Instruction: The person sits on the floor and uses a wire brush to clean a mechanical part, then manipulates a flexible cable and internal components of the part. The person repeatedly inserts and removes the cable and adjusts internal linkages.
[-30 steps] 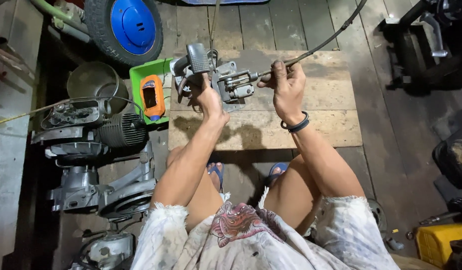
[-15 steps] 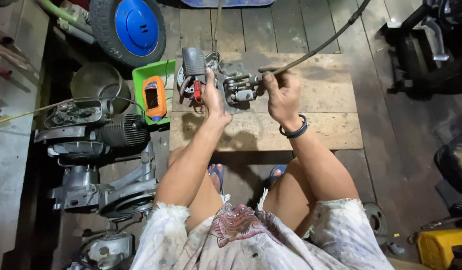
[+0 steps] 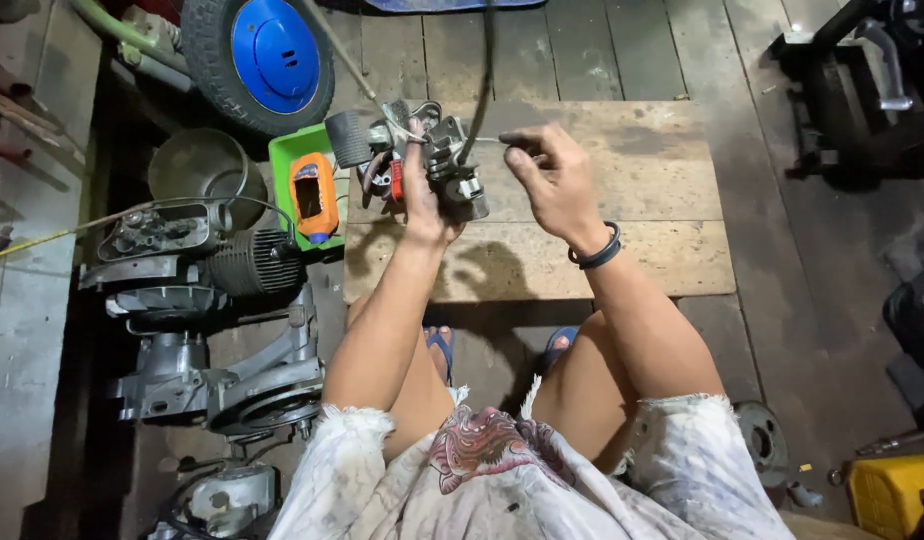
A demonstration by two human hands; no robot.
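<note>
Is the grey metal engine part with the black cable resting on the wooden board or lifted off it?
Lifted: the grey metal engine part sits in the left hand, above the wooden board, casting a shadow there.

Both forearms reached forward; the left hand (image 3: 422,195) was clenched in a grip, the right hand (image 3: 552,180) pinched fingertips together.

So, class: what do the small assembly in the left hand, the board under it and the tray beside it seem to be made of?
Assembly: likely cast metal, dull grey, grimy, with a red part.
Board: bare wood, grain and stains showing.
Tray: probably plastic, glossy bright green.
The left hand grips the assembly.
</note>
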